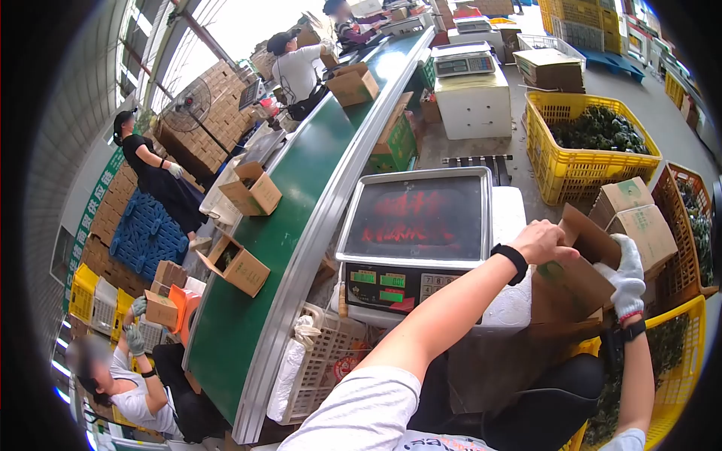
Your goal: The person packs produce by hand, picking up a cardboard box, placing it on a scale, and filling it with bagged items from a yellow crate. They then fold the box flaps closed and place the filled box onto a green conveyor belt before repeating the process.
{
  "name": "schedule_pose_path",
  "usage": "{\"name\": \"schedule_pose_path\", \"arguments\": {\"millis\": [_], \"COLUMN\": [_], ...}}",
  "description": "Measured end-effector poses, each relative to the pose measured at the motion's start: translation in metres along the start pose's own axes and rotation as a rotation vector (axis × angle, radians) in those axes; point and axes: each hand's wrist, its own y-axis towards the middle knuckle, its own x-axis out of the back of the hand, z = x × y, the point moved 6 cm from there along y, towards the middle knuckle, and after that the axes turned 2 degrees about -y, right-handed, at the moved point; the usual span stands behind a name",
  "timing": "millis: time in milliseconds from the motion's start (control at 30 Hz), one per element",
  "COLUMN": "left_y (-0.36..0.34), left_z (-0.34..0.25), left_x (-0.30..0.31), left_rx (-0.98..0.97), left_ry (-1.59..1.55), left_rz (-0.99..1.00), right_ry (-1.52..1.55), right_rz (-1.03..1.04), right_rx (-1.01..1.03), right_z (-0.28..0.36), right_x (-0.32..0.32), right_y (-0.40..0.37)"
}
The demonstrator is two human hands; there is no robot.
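An opened brown cardboard box [575,289] is held upright between my hands, just right of the scale. My left hand [543,242], bare with a black band at the wrist, is closed on the box's upper left edge, its fingers curled. In a white glove, my right hand [623,274] grips the right side of the box. The inside of the box is mostly hidden. Beside my left forearm is a digital scale [414,218] with a dark metal tray and green-lit displays.
A green conveyor belt [301,180] runs along the left, carrying several open boxes [250,188]. Yellow crates of dark leafy produce [594,158] stand at the right. Folded cardboard [635,222] is stacked beyond my right hand. Several co-workers [301,71] are beside the belt.
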Motion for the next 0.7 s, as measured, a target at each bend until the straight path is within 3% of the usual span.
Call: {"name": "schedule_pose_path", "arguments": {"millis": [33, 100, 233, 300, 367, 433, 500, 567, 633, 667, 700], "left_y": [0.000, -0.002, 0.006, 0.011, 0.028, 0.040, 0.045, 0.045, 0.037, 0.035, 0.033], "left_z": [0.006, 0.013, 0.020, -0.025, -0.018, -0.012, -0.009, -0.006, -0.002, -0.005, -0.002], "left_x": [0.002, -0.001, -0.017, 0.011, -0.006, -0.022, -0.036, -0.052, -0.061, -0.058, -0.057], "left_rx": [0.108, 0.143, 0.094, 0.219, -0.074, -0.121, -0.138, -0.151, -0.146, -0.165, -0.206], "left_ry": [0.029, -0.008, -0.063, 0.241, 0.199, 0.307, 0.270, 0.275, 0.398, 0.452, 0.532], "left_rz": [0.000, -0.008, -0.440, -0.155, -0.167, -0.025, 0.185, 0.281, 0.234, 0.219, 0.193], "right_ry": [-0.038, -0.119, -0.297, -0.280, -0.207, 0.057, 0.134, 0.185, 0.633, 0.421, 0.699], "right_rz": [-0.039, 0.002, 0.205, 0.338, 0.410, 0.472, 0.497, 0.460, 0.314, 0.225, 0.100], "right_rx": [0.101, 0.173, 0.329, 0.252, 0.170, 0.025, -0.037, -0.082, -0.399, -0.252, -0.613], "right_z": [0.008, 0.017, 0.032, 0.017, -0.009, -0.028, -0.037, -0.044, -0.054, -0.061, -0.077], "right_x": [-0.001, 0.000, 0.024, 0.028, 0.021, 0.014, 0.017, 0.033, 0.062, 0.082, 0.098], "right_y": [0.003, 0.004, -0.016, -0.026, -0.034, -0.037, -0.038, -0.050, -0.065, -0.072, -0.092]}}
